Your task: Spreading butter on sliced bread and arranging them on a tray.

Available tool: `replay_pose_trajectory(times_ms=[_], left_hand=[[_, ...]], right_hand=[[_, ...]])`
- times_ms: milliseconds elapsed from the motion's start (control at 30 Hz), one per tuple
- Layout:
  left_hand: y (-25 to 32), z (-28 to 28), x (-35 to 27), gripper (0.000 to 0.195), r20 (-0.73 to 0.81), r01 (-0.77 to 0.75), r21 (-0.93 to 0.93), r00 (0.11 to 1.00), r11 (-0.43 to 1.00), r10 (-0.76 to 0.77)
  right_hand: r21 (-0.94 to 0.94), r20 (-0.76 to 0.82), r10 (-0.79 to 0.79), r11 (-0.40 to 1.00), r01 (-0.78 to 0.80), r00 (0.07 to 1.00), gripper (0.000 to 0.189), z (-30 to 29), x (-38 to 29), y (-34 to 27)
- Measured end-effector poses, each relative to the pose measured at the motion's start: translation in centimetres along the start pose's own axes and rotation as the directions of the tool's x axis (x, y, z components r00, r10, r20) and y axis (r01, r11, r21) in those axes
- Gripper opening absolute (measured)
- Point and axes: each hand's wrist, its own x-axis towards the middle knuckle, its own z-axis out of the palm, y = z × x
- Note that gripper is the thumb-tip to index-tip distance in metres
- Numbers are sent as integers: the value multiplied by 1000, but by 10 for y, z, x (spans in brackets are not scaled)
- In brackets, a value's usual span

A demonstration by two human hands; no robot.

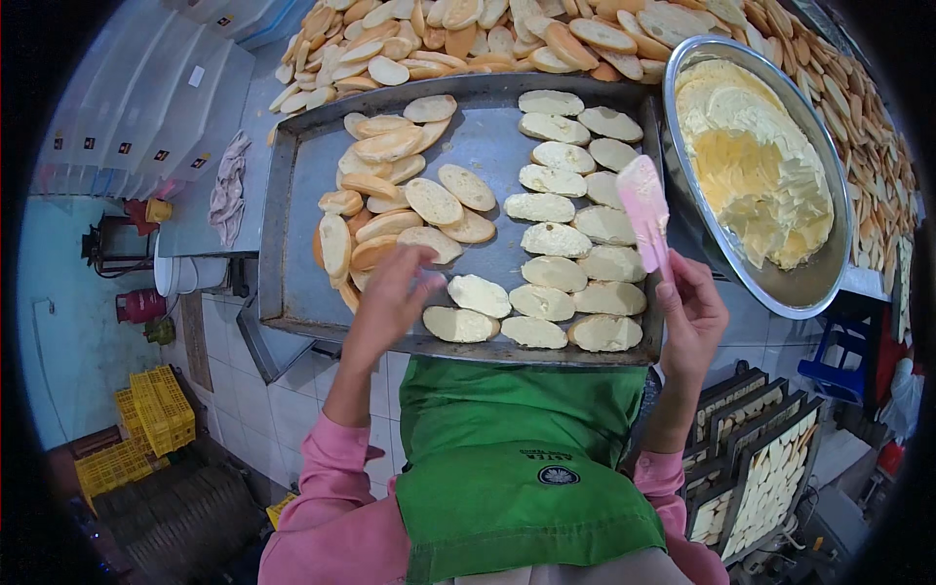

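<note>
My right hand (689, 322) grips a pink spatula (645, 208) by its handle, blade up, over the right side of a metal baking tray (468, 139). Pale cream smears the blade. My left hand (387, 303), slightly blurred, hovers at a loose pile of plain bread slices (384, 183) in the tray's left half; its fingers are apart and I see nothing between them. Cream-coated bread slices (552, 238) lie in columns along the right side. Two more coated slices, one a spread slice (479, 295), lie near the front edge, right of my left hand.
A steel bowl (830, 285) of pale yellow cream stands tilted against the tray's right side. Heaped bread slices (453, 33) cover the table behind. A crumpled cloth (229, 189) and plastic bins (139, 95) are at left. Racked trays (768, 475) stand low at right, yellow crates (157, 409) low at left.
</note>
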Motion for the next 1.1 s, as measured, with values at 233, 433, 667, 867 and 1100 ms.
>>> replay_pose_trajectory(times_ms=[233,433,667,867,1100], left_hand=[[-10,-13,40,37,28,-203,591,972,781,232],[-15,-26,39,33,21,-191,609,974,770,225],[-19,-53,30,29,-444,71,9,894,997,-60],[-4,-58,4,43,-8,117,-903,957,413,-290],[41,-29,8,53,137,142,-984,989,106,-52]], right_hand=[[-349,-150,-136,934,76,979,22,-63,32,-60],[-959,200,-65,191,209,978,16,-116,94,-83],[-932,346,112,-69,355,931,8,-78,159,-54],[-766,506,404,617,182,762,15,-83,180,-68],[-425,377,344,889,-169,860,19,-122,128,-81]])
